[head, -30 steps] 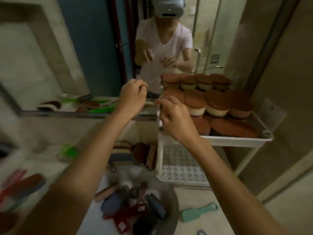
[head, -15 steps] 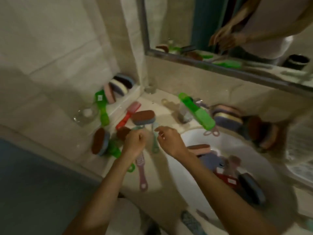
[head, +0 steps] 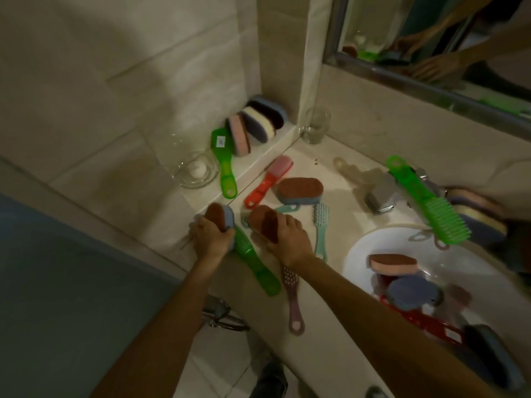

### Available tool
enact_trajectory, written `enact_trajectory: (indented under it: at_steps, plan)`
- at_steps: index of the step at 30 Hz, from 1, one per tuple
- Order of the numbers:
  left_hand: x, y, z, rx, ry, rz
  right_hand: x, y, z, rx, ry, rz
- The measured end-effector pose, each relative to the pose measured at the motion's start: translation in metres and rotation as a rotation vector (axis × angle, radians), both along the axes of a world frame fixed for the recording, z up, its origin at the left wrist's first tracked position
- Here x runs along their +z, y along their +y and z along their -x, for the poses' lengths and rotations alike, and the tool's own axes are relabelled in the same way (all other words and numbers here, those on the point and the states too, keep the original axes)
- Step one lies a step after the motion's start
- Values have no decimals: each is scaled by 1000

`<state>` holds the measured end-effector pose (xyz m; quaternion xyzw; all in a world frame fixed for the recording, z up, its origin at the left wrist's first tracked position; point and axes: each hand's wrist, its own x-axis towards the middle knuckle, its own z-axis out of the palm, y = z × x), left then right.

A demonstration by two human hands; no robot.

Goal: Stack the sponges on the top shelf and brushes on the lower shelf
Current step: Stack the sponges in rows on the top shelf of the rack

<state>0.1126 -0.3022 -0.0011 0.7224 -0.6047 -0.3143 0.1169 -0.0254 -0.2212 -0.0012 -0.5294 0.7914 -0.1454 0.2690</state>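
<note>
My left fingers curl round a brown-topped blue sponge, tipped on edge at the worktop's near corner. My right fingers grip a second sponge, also brown-topped, just beside it. A third sponge, brown over blue, lies flat further back. Three leaning sponges stand on edge on the corner ledge, with a short green brush beside them. A red brush, teal brush, mauve brush and long green brush lie scattered round my hands. Another bright green brush rests bristles-up across the tap. In the sink lie a pink sponge and a round blue sponge.
</note>
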Motion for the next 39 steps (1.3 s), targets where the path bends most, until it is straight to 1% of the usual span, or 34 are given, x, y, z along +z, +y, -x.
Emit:
enact_trajectory:
  at_steps: [2, 4, 6, 9, 13, 17, 19, 22, 26, 30, 32, 35, 39]
  plan:
    - [-4, -3, -4, 33, 45, -33, -5, -5, -3, 25, 66, -33]
    - [-4, -3, -5, 48, 77, -37, -10, -6, -5, 23, 106, -23]
    - [-3, -2, -5, 43, 132, -8, -10, -5, -3, -16, 70, 12]
    - [3, 2, -1, 5, 213, 60, -4, -2, 2, -39, -5, 99]
    - [19, 9, 8, -62, 249, 127, 9, 4, 12, -39, 15, 210]
    - [50, 19, 34, -114, 298, 229, 37, 16, 31, -208, -16, 363]
    - [69, 24, 52, -192, 366, 234, 61, 29, 48, -284, 21, 451]
    - [101, 36, 87, -335, 452, 237, 100, 58, 84, -347, 174, 588]
    - [149, 68, 144, -522, 525, 317, 160, 118, 133, -476, 371, 654]
    - [193, 118, 205, -753, 619, 374, 211, 193, 173, -673, 523, 728]
    - [213, 149, 233, -877, 660, 383, 233, 232, 190, -762, 547, 747]
    - [240, 201, 272, -1037, 683, 449, 259, 294, 212, -824, 589, 749]
    - [267, 269, 316, -1203, 652, 561, 282, 379, 241, -883, 646, 787]
